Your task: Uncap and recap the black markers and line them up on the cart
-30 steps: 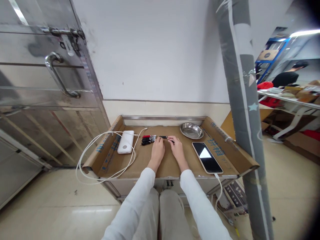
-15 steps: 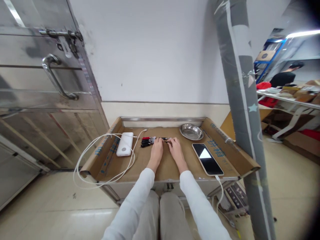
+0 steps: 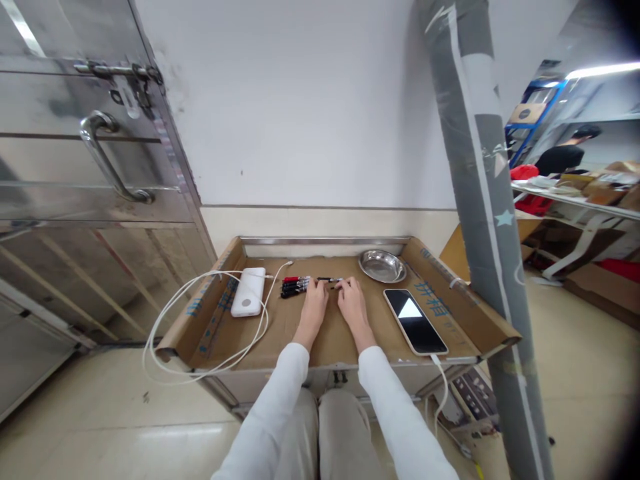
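Several pens [image 3: 294,287] lie side by side on the cardboard lining, left of my hands; one end is red, the others black. My left hand [image 3: 315,303] is closed at their right ends, its fingertips around a slim dark pen that is mostly hidden. My right hand [image 3: 351,301] is pinched just to the right, with a small dark tip showing at its fingers; what it belongs to is hidden. Just beyond the fingertips another black and white pen [image 3: 327,279] lies crosswise. A narrow gap separates the two hands.
On the left stands a white power bank [image 3: 249,292] with a looped white cable [image 3: 173,300]. A steel dish [image 3: 383,266] sits back right, with a phone [image 3: 416,321] plugged in before it. Raised cardboard sides [image 3: 463,300] edge the table; a grey wrapped pole [image 3: 480,167] leans at right.
My fingertips have drawn slightly apart, widening the gap between my hands, and more of the crosswise pen shows. The other things keep their places; the camera view has shifted slightly.
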Demonstrator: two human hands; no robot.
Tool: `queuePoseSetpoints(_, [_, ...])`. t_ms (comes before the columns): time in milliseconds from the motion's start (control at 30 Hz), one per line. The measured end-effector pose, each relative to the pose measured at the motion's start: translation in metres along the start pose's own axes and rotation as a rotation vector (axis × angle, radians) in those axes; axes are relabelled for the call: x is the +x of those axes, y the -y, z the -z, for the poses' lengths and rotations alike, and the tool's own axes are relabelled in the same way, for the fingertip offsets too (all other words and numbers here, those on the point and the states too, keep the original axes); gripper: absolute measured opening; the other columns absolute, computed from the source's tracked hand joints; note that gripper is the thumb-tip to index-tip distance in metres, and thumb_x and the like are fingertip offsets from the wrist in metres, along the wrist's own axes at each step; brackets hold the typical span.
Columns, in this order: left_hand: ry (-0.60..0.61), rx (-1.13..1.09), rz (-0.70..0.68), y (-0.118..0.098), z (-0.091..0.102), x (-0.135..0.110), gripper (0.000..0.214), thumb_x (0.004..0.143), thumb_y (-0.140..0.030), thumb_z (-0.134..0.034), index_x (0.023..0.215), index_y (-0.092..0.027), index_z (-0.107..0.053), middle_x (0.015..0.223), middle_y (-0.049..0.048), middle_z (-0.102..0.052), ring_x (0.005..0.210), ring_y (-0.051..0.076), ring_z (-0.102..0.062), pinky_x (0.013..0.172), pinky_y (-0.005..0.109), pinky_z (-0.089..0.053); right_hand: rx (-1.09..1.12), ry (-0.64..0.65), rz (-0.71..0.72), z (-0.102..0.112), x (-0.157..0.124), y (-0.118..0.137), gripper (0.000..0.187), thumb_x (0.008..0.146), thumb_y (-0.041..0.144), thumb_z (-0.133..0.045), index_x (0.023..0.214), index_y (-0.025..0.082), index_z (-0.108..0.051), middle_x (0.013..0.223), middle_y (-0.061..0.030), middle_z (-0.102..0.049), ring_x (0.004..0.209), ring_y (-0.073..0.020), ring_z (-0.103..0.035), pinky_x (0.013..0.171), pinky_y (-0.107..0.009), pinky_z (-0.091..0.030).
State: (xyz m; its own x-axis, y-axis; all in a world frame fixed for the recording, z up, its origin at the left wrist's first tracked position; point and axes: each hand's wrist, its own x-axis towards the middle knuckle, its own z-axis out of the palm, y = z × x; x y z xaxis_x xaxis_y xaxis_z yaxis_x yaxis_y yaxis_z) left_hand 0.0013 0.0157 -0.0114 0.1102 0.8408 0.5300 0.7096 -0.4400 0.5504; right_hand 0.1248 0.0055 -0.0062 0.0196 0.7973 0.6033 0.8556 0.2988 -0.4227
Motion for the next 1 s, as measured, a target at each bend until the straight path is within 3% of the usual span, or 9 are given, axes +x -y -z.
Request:
queuePoseSetpoints(233, [0.007,-0.151,0.085,0.001,0.003,0.004,0.013,0.085,-0.007,-0.045,0.089,-0.016,-0.053,0.091,0.0068,-0.058,0.089,0.019,-0.056,0.085,0.038,-0.047,-0.044,0.051,-0.026,-0.001,0.0,0.0,0.034,0.08,0.005,-0.037,0.089,0.018,-0.067,0.089,-0.0114,-0.058,0.088,-0.0241,-0.052,0.083,-0.036,-0.041])
queuePoseSetpoints(367, [0.083,-0.259,0.071,0.002,0.003,0.007,0.012,0.082,-0.005,-0.049,0.081,-0.017,-0.052,0.081,0.0025,-0.059,0.078,0.015,-0.057,0.079,0.032,-0.048,-0.108,0.065,-0.057,0.002,-0.001,0.002,0.033,0.081,0.005,-0.039,0.091,0.018,-0.067,0.09,-0.0114,-0.059,0.089,-0.0233,-0.052,0.084,-0.034,-0.039])
queuePoseSetpoints(733, [-0.042,0.046,0.087,0.002,-0.002,0.007,0.013,0.088,-0.007,-0.041,0.091,-0.016,-0.05,0.094,0.0067,-0.052,0.092,0.019,-0.052,0.088,0.039,-0.043,-0.231,0.135,-0.144,0.006,0.0,0.007,0.032,0.085,0.009,-0.04,0.1,0.018,-0.066,0.098,-0.0088,-0.061,0.095,-0.0208,-0.051,0.083,-0.03,-0.034])
queuePoseSetpoints(900, [0.045,0.167,-0.011,0.0,-0.002,0.005,0.013,0.09,-0.011,-0.042,0.085,-0.015,-0.054,0.089,0.0068,-0.054,0.09,0.02,-0.052,0.087,0.038,-0.044,-0.247,0.142,-0.162,0.009,0.001,0.01,0.031,0.085,0.009,-0.039,0.099,0.017,-0.066,0.098,-0.0095,-0.061,0.095,-0.0213,-0.051,0.083,-0.031,-0.034])
queuePoseSetpoints(1000, [0.032,0.277,-0.019,-0.002,-0.001,0.004,0.016,0.09,-0.012,-0.041,0.087,-0.013,-0.057,0.09,0.0091,-0.056,0.092,0.022,-0.053,0.09,0.041,-0.043,-0.249,0.146,-0.166,0.011,0.001,0.011,0.033,0.085,0.009,-0.039,0.102,0.018,-0.066,0.099,-0.01,-0.061,0.096,-0.0211,-0.052,0.083,-0.031,-0.034])
